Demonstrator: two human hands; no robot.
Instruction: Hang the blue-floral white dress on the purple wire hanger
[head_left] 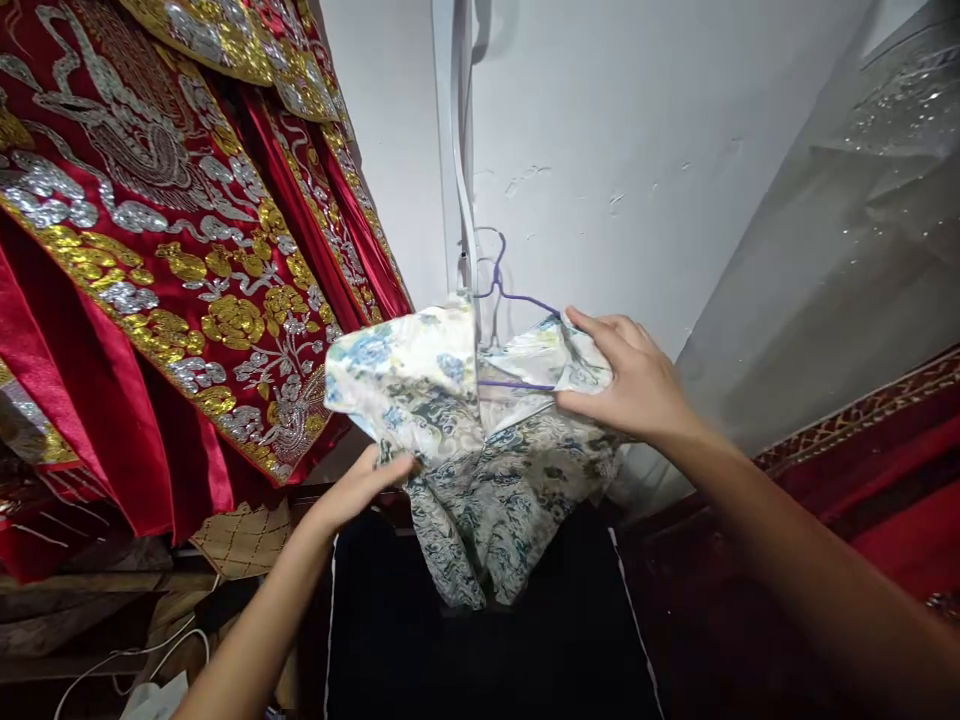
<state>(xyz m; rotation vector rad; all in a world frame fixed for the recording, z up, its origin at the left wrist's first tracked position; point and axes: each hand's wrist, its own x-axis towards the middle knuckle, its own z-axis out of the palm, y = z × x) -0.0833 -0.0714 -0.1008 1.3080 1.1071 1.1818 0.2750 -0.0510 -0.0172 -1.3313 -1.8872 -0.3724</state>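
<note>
A cream garment with a blue and green floral print (450, 440) hangs on a purple wire hanger (517, 297) against a white wall. My right hand (634, 380) pinches the garment's right shoulder between thumb and fingers, near the hanger's arm. My left hand (367, 485) reaches up from below and grips the fabric at its lower left. The cloth is bunched and crumpled below the hanger.
Red robes with gold and silver embroidery (172, 260) hang close on the left. A sheer sparkly fabric (862, 230) hangs on the right above red cloth (892, 480). Dark fabric with white piping (480, 650) lies below. A white cable (127, 660) trails at the lower left.
</note>
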